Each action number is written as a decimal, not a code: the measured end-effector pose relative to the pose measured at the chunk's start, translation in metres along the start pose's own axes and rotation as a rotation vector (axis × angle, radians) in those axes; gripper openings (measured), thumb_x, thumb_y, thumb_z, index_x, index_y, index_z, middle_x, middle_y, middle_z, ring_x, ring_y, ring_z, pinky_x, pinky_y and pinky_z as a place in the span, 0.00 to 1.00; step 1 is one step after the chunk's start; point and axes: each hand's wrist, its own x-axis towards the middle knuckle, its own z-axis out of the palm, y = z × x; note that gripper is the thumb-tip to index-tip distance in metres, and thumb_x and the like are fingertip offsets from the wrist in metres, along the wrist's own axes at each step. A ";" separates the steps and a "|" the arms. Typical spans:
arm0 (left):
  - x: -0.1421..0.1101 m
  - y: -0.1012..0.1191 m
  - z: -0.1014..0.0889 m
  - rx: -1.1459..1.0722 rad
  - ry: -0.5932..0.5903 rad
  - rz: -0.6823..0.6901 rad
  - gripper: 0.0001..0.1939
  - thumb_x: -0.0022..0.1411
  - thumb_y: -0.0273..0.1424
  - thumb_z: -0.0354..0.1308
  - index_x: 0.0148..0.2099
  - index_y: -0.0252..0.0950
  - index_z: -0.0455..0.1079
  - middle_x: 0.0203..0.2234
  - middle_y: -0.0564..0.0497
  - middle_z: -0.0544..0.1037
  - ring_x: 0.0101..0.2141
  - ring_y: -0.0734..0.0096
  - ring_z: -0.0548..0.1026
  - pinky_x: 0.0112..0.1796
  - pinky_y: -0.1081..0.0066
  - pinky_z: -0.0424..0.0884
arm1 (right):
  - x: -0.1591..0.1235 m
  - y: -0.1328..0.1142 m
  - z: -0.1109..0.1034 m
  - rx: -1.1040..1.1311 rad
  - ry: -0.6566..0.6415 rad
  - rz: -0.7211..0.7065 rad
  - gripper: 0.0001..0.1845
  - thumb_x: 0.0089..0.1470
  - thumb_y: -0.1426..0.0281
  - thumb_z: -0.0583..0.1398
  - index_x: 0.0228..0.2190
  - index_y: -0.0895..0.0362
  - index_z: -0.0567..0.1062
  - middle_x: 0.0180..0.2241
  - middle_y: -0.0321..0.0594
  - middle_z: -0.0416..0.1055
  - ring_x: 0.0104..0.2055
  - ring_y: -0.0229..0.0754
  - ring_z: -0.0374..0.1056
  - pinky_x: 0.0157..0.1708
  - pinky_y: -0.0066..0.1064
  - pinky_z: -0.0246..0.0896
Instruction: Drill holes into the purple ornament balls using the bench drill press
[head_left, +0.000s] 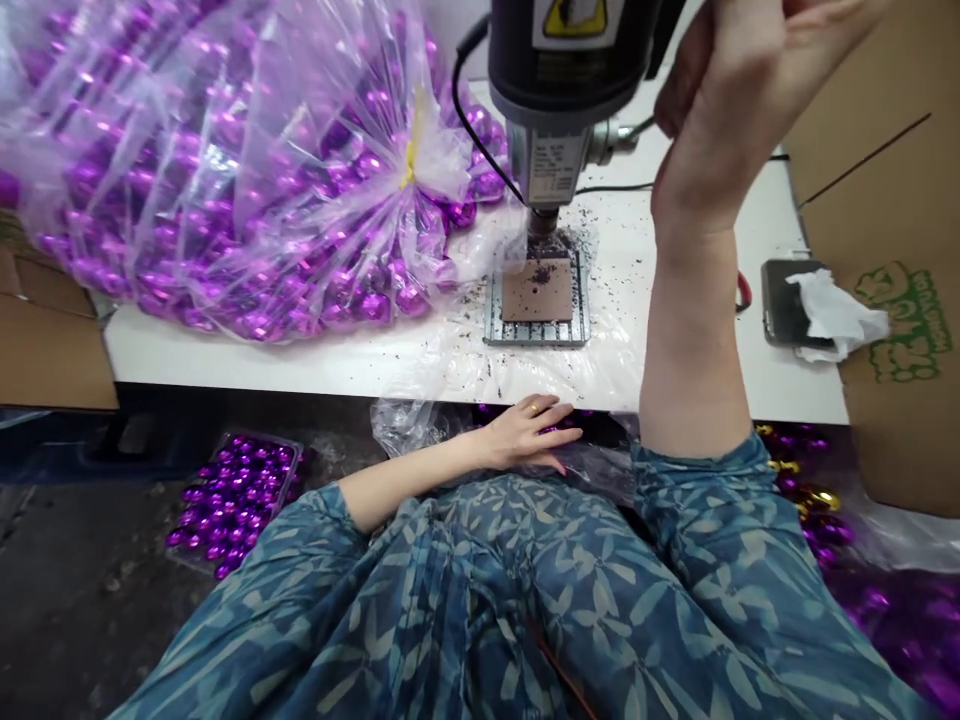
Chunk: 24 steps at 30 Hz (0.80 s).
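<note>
The drill [561, 130] stands at the middle of the far side of the view, its chuck down over a brown block [553, 308]. The block sits on a slotted metal base [491, 335] on the white table [202, 355], with dark shavings strewn over and around it. The right hand [731, 95] is raised beside the drill, fingers curled in at the end of its lever [642, 128]; the wrist and the top edge hide whether they close fully around it. The left hand [527, 435] lies palm down just below the table's near edge, fingers loosely spread and gripping nothing, over clear plastic [600, 475] with purple balls showing beneath. Left of the drill lies a big bag [225, 180] of purple balls, cinched with a yellow tie [411, 165]. A tray [232, 500] of more balls is below. Rightward are a black case [780, 315], crumpled tissue [836, 310] and a carton [900, 420].
</note>
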 end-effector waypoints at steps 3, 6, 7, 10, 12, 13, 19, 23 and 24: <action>0.010 -0.052 -0.016 -0.064 0.176 -0.177 0.20 0.73 0.42 0.59 0.62 0.41 0.68 0.52 0.44 0.82 0.54 0.58 0.80 0.51 0.54 0.82 | 0.000 0.003 -0.001 0.041 -0.038 -0.128 0.21 0.48 0.59 0.68 0.22 0.59 0.66 0.17 0.26 0.52 0.16 0.19 0.48 0.20 0.20 0.40; 0.031 -0.135 -0.048 -0.085 0.304 -0.551 0.13 0.76 0.28 0.51 0.58 0.40 0.71 0.49 0.45 0.83 0.51 0.64 0.81 0.52 0.56 0.80 | 0.001 0.011 -0.002 0.083 -0.007 -0.204 0.27 0.43 0.48 0.67 0.25 0.61 0.71 0.16 0.26 0.50 0.14 0.20 0.43 0.18 0.23 0.42; 0.038 -0.164 -0.059 -0.088 0.298 -0.669 0.13 0.75 0.25 0.50 0.56 0.39 0.72 0.48 0.44 0.83 0.50 0.63 0.81 0.52 0.56 0.79 | 0.001 0.013 -0.002 0.088 0.001 -0.218 0.27 0.43 0.47 0.66 0.25 0.61 0.72 0.16 0.25 0.49 0.14 0.21 0.42 0.18 0.24 0.42; 0.059 -0.236 -0.081 0.017 0.120 -0.948 0.15 0.71 0.21 0.51 0.53 0.35 0.74 0.50 0.39 0.81 0.52 0.54 0.79 0.57 0.52 0.74 | -0.001 0.014 -0.001 0.041 0.010 -0.227 0.26 0.45 0.47 0.64 0.25 0.58 0.72 0.14 0.26 0.47 0.13 0.23 0.44 0.17 0.26 0.39; 0.071 -0.267 -0.086 0.147 -0.076 -1.045 0.17 0.67 0.21 0.54 0.55 0.33 0.75 0.56 0.35 0.77 0.58 0.46 0.74 0.61 0.48 0.68 | -0.004 0.012 -0.001 -0.004 0.000 -0.221 0.25 0.47 0.46 0.63 0.26 0.57 0.73 0.13 0.27 0.46 0.13 0.24 0.45 0.17 0.28 0.37; 0.076 -0.276 -0.086 0.207 -0.167 -1.069 0.19 0.66 0.21 0.56 0.57 0.33 0.74 0.59 0.34 0.74 0.61 0.42 0.71 0.62 0.47 0.66 | -0.005 0.011 -0.002 -0.013 -0.002 -0.224 0.24 0.48 0.47 0.63 0.26 0.57 0.74 0.13 0.27 0.46 0.14 0.24 0.46 0.17 0.27 0.38; 0.088 -0.300 -0.077 0.320 -0.287 -1.144 0.29 0.60 0.25 0.65 0.64 0.35 0.70 0.61 0.33 0.73 0.62 0.38 0.69 0.63 0.47 0.63 | -0.011 0.006 -0.006 -0.069 -0.020 -0.230 0.29 0.51 0.43 0.60 0.29 0.58 0.75 0.17 0.31 0.51 0.25 0.26 0.61 0.28 0.22 0.60; 0.076 -0.304 -0.079 0.028 0.127 -1.105 0.26 0.60 0.31 0.70 0.59 0.37 0.72 0.50 0.41 0.81 0.54 0.50 0.78 0.58 0.52 0.71 | -0.012 0.007 -0.005 -0.074 -0.036 -0.230 0.30 0.51 0.41 0.59 0.29 0.58 0.73 0.23 0.34 0.62 0.32 0.27 0.69 0.34 0.22 0.66; 0.070 -0.301 -0.082 -0.106 0.259 -1.093 0.26 0.61 0.35 0.70 0.59 0.39 0.72 0.48 0.43 0.82 0.51 0.54 0.79 0.55 0.54 0.74 | -0.012 0.009 -0.004 -0.076 -0.029 -0.238 0.31 0.52 0.40 0.58 0.29 0.58 0.73 0.25 0.35 0.65 0.33 0.28 0.69 0.35 0.23 0.67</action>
